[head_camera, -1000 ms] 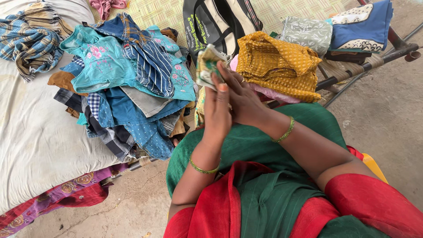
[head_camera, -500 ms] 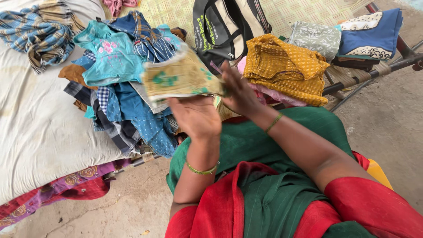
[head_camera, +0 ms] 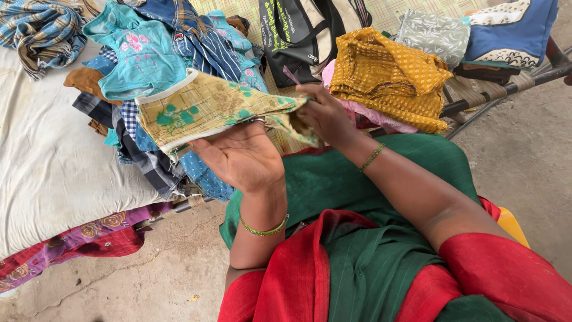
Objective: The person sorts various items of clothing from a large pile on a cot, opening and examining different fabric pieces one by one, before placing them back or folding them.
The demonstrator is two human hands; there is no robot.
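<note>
A small yellow cloth with green flower prints (head_camera: 202,107) is stretched flat between my hands above my lap. My left hand (head_camera: 241,156) lies palm up under its middle, fingers beneath the fabric. My right hand (head_camera: 325,116) pinches the cloth's right end, where the fabric bunches and hangs down. Both wrists wear thin green bangles. My lap is covered by green and red clothing (head_camera: 357,250).
A heap of blue, teal and checked clothes (head_camera: 161,65) lies on a cot with a white sheet (head_camera: 42,155). A folded mustard garment (head_camera: 387,77) rests on pink cloth, beside a dark bag (head_camera: 298,36) and folded grey and blue cloths (head_camera: 506,30). Concrete floor (head_camera: 518,149) lies to the right.
The folded cloth held upright between my pressed hands has been opened out and laid flat. My left hand turned palm up and slid under it; the view shifted slightly.
</note>
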